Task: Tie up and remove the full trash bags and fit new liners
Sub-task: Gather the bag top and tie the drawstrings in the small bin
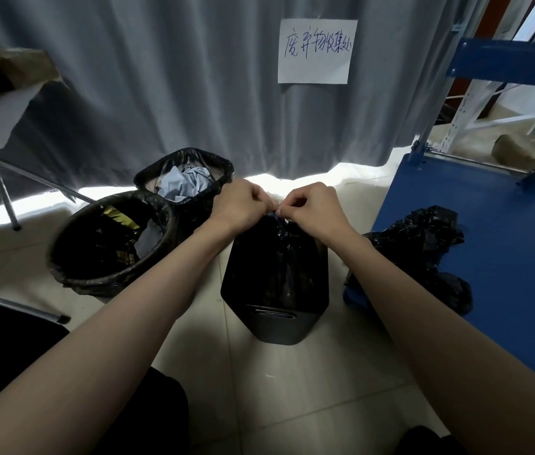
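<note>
A black square bin stands on the floor in front of me. Its black trash bag is gathered to a twisted neck above the rim. My left hand and my right hand both pinch the top of that neck, fingers curled, knuckles almost touching. To the left stands a round black bin lined with a black bag and holding scraps. Behind it a second square lined bin holds crumpled blue-grey paper.
A blue platform cart sits at the right with a tied black bag on its near corner. A grey curtain with a paper sign hangs behind. Metal table legs stand at the left. Tiled floor lies near me.
</note>
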`<state>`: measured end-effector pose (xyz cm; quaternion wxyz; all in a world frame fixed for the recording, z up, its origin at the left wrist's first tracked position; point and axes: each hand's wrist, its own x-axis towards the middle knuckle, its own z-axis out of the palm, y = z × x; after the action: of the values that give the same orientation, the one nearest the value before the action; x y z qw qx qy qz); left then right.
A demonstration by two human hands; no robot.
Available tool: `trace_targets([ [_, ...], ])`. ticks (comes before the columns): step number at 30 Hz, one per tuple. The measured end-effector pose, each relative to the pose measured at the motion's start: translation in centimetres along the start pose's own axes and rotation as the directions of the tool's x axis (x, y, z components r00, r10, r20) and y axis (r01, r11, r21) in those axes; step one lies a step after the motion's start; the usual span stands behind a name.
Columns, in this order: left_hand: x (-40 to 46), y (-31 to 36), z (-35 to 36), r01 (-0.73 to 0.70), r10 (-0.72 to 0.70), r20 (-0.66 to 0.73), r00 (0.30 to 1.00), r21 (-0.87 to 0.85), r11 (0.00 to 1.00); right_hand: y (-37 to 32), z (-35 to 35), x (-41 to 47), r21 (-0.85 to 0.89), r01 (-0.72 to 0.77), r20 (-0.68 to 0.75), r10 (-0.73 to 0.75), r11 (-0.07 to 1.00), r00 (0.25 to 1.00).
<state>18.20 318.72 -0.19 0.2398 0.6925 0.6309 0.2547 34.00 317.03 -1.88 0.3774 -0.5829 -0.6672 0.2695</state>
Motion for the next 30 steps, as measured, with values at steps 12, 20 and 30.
trace_targets([
  [12, -0.4, 0.7, -0.4, -0.064, 0.063, 0.012, 0.998, 0.233, 0.970, -1.9, -0.6, 0.5, 0.051, -0.201, 0.095, 0.196, 0.978, 0.976],
  [20, -0.5, 1.1, -0.5, -0.159, 0.165, 0.001, 0.986, 0.286, 0.945, -1.9, -1.1, 0.7, -0.005, -0.241, 0.159, 0.239, 0.971, 0.958],
  [30, 0.0, 0.4, -0.5, -0.129, 0.132, 0.006, 0.991, 0.247, 0.960, -1.3, -1.5, 1.0, 0.225, -0.252, 0.071, 0.242, 0.941, 0.968],
])
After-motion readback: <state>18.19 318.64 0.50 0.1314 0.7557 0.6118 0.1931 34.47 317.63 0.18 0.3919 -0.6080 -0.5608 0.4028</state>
